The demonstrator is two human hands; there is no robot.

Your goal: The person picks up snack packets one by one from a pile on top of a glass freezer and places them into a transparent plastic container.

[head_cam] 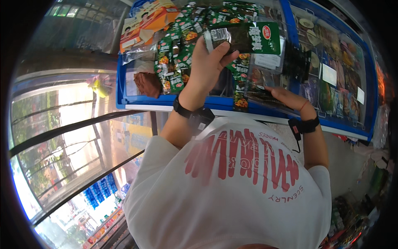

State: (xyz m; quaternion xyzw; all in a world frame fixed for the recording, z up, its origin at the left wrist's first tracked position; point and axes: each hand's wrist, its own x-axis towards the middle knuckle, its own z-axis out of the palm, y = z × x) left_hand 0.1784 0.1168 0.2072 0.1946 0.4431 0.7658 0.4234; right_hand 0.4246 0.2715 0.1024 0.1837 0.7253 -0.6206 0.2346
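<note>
My left hand (206, 63) grips a flat green-and-brown snack packet (242, 39) by its left end, with the thumb on top near the barcode. Under and around it, many small green snack packets (171, 62) lie in overlapping rows on the glass top of a blue-framed chest freezer (121, 84). My right hand (289, 98) is low over dark packets (264, 93) in a clear plastic box (281, 67); its fingertips touch something there, but the grasp is partly hidden. Both wrists wear black straps with small devices.
Orange-and-white cardboard cartons (149, 23) are at the freezer's far left corner. A crumpled brown wrapper (147, 84) lies near the left edge. Packaged goods (334, 93) show through the freezer's right glass. A window (62, 124) with dark frame bars stands at left.
</note>
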